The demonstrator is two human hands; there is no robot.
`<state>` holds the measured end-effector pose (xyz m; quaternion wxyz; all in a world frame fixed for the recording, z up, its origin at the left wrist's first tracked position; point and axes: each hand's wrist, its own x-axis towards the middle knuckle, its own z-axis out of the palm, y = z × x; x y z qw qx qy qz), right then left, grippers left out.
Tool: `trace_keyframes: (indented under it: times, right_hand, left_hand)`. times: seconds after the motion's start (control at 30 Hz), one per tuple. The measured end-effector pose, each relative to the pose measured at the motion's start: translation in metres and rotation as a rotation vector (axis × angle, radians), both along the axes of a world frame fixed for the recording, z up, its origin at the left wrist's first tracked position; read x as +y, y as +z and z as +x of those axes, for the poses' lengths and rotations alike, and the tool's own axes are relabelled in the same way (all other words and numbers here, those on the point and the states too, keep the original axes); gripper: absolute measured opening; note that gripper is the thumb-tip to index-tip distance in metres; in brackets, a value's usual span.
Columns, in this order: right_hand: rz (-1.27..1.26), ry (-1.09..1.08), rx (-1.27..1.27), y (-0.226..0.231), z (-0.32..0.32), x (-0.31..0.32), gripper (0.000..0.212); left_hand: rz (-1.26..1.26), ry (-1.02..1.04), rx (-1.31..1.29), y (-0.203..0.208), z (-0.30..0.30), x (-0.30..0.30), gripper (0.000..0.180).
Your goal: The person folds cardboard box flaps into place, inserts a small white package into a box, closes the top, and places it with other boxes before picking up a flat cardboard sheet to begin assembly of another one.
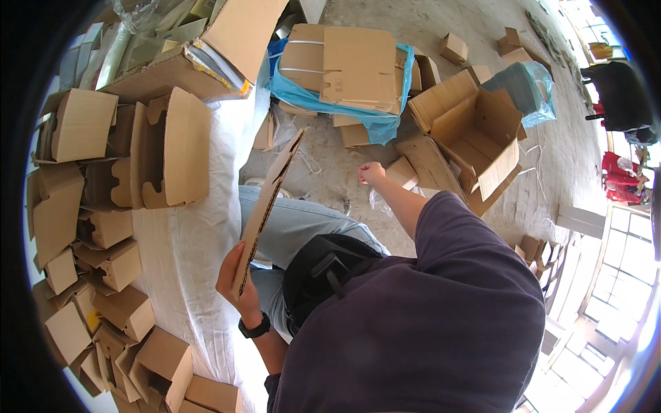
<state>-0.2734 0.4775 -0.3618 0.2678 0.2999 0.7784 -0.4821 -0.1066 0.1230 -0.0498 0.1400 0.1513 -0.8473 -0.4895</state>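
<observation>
While the left hand (239, 275) grips the near end of a flat cardboard piece (270, 196), its fingers are clamped on the board, which tilts up with its corrugated edge showing. Position of the piece: raised over the left part of the lap, between the white cloth (182, 255) and the right hand, its upper end pointing far. On the left wrist: one black watch (255, 325).

Right hand (372, 173): extended far and to the right, above the floor (330, 163), fingers curled inward; whether the fingertips meet, cannot be told. Just beside it, to the right: one small cardboard box (402, 172). Farther right: one large open carton (482, 138), flaps spread, interior visible.

Far centre: one stack of flat cardboard (358, 65), partly wrapped in blue plastic (383, 129). Far right of the large carton: one bundle in pale blue wrap (529, 91).

Left side, along the white cloth: many open brown boxes (187, 148), crowded from near to far. Far left: one larger carton (165, 77) holding flat items. At the person's waist: one black bag (323, 275), above light blue jeans (310, 219).
</observation>
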Motion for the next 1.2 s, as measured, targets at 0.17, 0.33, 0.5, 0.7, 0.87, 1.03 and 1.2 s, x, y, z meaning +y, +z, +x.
trace_keyframes:
  times: [0.17, 0.33, 0.5, 0.7, 0.87, 1.03, 1.2]
  right_hand:
    - [0.496, 0.357, 0.264, 0.021, 0.005, -0.010, 0.052]
    - [0.211, 0.103, 0.429, 0.059, -0.032, -0.047, 0.067]
    - [-0.425, -0.103, 0.659, 0.158, -0.058, -0.104, 0.047]
    - [-0.935, 0.300, 0.774, 0.289, -0.054, -0.128, 0.052]
    - [-0.913, 0.297, 0.830, 0.307, -0.056, -0.128, 0.057]
    - [-0.851, 0.256, 0.875, 0.336, -0.041, -0.123, 0.047]
    - [-0.792, 0.258, 0.886, 0.346, -0.031, -0.134, 0.041]
  left_hand:
    - [-0.041, -0.020, 0.024, 0.001, 0.001, -0.003, 0.027]
    - [-0.070, -0.051, 0.061, 0.000, -0.004, -0.003, 0.027]
    - [-0.059, -0.060, 0.067, -0.007, -0.002, -0.002, 0.027]
    - [0.000, -0.027, 0.095, -0.002, -0.018, -0.005, 0.021]
    - [0.181, 0.092, 0.114, 0.003, -0.023, -0.005, 0.018]
    - [0.320, 0.113, 0.197, -0.001, -0.028, -0.004, 0.034]
    - [0.312, 0.228, 0.202, 0.009, -0.026, -0.009, 0.046]
